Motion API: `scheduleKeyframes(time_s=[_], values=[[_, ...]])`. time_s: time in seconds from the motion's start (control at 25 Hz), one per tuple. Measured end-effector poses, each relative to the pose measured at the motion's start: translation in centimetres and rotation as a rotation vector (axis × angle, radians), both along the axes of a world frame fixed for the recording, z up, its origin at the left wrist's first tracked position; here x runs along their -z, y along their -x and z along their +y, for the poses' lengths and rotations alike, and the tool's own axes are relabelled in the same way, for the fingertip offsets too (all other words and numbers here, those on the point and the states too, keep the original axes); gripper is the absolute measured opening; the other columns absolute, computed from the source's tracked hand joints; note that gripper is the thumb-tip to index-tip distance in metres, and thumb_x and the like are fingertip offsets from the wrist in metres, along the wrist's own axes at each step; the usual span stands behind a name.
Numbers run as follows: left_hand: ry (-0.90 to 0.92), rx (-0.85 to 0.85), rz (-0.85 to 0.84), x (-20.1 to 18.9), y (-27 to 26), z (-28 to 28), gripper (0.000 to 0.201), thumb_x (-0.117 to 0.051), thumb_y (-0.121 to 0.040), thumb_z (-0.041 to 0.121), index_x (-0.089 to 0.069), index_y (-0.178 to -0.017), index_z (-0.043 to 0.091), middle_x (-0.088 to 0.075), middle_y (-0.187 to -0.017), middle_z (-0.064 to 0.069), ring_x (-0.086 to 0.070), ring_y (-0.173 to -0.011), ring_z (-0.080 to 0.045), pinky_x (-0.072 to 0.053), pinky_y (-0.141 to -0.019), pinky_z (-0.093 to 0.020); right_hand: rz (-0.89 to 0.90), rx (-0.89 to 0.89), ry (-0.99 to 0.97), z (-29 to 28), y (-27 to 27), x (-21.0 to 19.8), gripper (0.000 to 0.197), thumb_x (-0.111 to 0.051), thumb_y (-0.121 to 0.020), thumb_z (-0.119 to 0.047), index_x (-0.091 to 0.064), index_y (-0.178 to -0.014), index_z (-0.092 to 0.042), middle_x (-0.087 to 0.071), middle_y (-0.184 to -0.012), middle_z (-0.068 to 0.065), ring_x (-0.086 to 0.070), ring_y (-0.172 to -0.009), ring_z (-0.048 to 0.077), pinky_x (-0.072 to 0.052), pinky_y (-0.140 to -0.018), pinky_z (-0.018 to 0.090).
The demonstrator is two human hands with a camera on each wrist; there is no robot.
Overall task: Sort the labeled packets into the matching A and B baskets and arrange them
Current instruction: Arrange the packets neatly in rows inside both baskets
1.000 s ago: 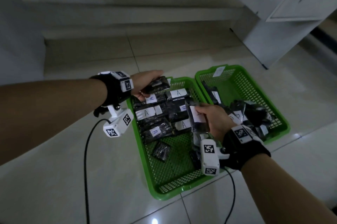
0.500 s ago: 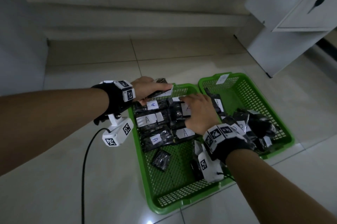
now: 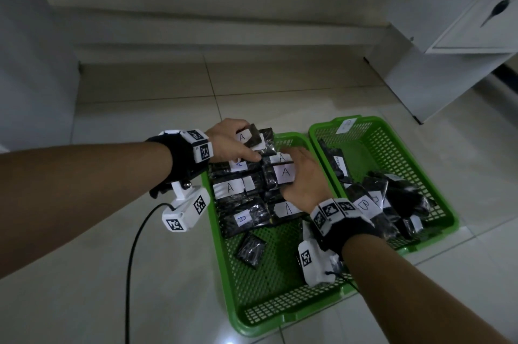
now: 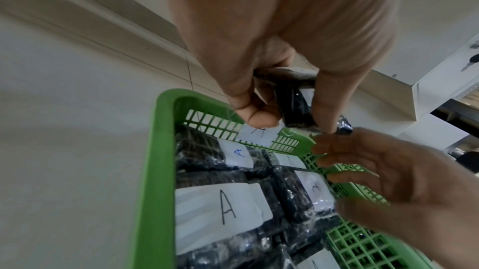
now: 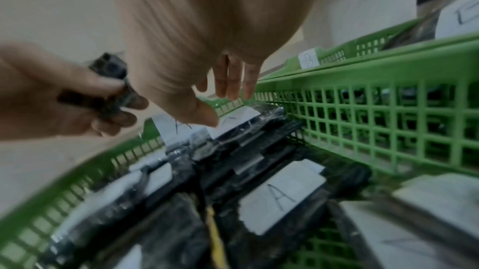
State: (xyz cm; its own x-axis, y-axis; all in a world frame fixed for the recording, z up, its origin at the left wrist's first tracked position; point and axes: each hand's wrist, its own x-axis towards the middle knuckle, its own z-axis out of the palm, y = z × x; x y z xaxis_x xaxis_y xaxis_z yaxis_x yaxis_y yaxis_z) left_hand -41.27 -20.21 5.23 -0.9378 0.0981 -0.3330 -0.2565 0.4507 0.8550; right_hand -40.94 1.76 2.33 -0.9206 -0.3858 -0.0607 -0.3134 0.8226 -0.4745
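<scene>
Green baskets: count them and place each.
2. The A basket lies left, holding A packets; the B basket sits beside it on the right, holding B packets. No others visible.

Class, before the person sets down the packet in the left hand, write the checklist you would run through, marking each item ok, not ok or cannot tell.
1. Left hand grips the held packet firmly: ok.
2. Held packet's label reads A: ok, seen in the head view.
3. It is over the left basket, where the A-labeled packets lie: ok.
4. Right hand holds nothing, fingers straight: ok.
5. Right hand out of the drop spot: not ok, it lies over the far rows.
6. B packets kept in the right basket: ok for the labels that can be read.
</scene>
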Motion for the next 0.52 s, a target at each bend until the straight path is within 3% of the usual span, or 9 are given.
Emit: scheduleKeyframes(time_s=[0.12, 0.24, 0.36, 0.52], values=[[-0.006, 0.024, 0.064, -0.6, -0.1, 0.7, 0.04, -0.091, -0.066, 0.02, -0.066, -0.097, 0.022, -0.072, -0.093, 0.0, -0.069, -0.086, -0.018, -0.057, -0.072, -0.032, -0.211, 0.24, 0.442, -1.2, -0.5, -1.2, 0.04, -0.072, -0.086, -0.012, -0.062, -0.125, -0.013, -0.074, -0.104, 0.003, -0.071, -0.093, 0.019, -0.06, -0.084, 0.04], [-0.059, 0.011, 0.093, -0.9, -0.3, 0.7, 0.044, -0.095, -0.058, 0.02, -0.069, -0.094, 0.024, -0.074, -0.088, 0.005, -0.07, -0.082, -0.012, -0.051, -0.063, -0.022, -0.488, 0.374, 0.858, -1.9, -0.5, -2.8, 0.017, -0.066, -0.089, 0.002, -0.067, -0.107, 0.004, -0.075, -0.095, 0.022, -0.072, -0.084, 0.034, -0.059, -0.081, 0.053], [-0.095, 0.038, 0.095, -1.2, -0.7, 0.5, 0.049, -0.097, -0.051, 0.023, -0.072, -0.093, 0.023, -0.076, -0.088, 0.004, -0.072, -0.081, -0.013, -0.054, -0.065, -0.025, -0.636, 0.376, 1.059, -1.5, -0.5, -3.8, 0.009, -0.066, -0.09, 0.004, -0.065, -0.097, 0.0, -0.072, -0.092, 0.02, -0.07, -0.085, 0.034, -0.059, -0.086, 0.052], [-0.03, 0.035, 0.102, -1.5, -0.8, 0.0, 0.05, -0.095, -0.053, 0.04, -0.07, -0.093, 0.023, -0.075, -0.086, 0.004, -0.072, -0.078, -0.014, -0.058, -0.065, -0.03, -0.615, 0.511, 1.1, -0.6, 0.4, -3.7, 0.018, -0.062, -0.092, 0.002, -0.064, -0.11, 0.0, -0.073, -0.097, 0.022, -0.072, -0.082, 0.034, -0.061, -0.082, 0.053]])
